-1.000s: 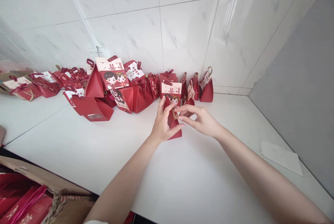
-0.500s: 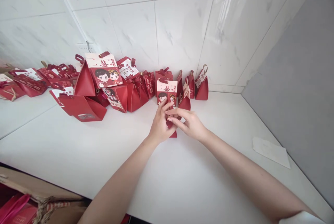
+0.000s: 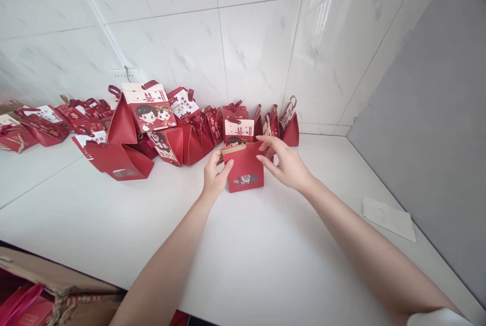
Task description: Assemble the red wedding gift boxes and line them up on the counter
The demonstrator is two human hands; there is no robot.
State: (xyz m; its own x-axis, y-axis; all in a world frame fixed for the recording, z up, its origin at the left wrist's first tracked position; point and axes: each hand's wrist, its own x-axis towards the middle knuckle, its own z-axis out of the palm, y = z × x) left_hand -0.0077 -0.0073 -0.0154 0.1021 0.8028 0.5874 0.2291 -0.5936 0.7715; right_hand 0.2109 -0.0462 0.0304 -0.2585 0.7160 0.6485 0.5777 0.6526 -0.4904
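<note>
Red box [image 3: 248,166] is pinched by the left hand [image 3: 216,175] — right hand [image 3: 286,165] parted at its edge.

A single head-worn camera looked forward and down over a white desk [image 3: 273,265], seeing it from above its near edge. It sat close behind the left hand [image 3: 216,171] and right hand [image 3: 284,164], which fell near the view's middle, their forearms [image 3: 353,235] rising from the bottom. The wide view faced a tiled wall [image 3: 258,37] and reached a grey panel [image 3: 429,113] at right.
</note>
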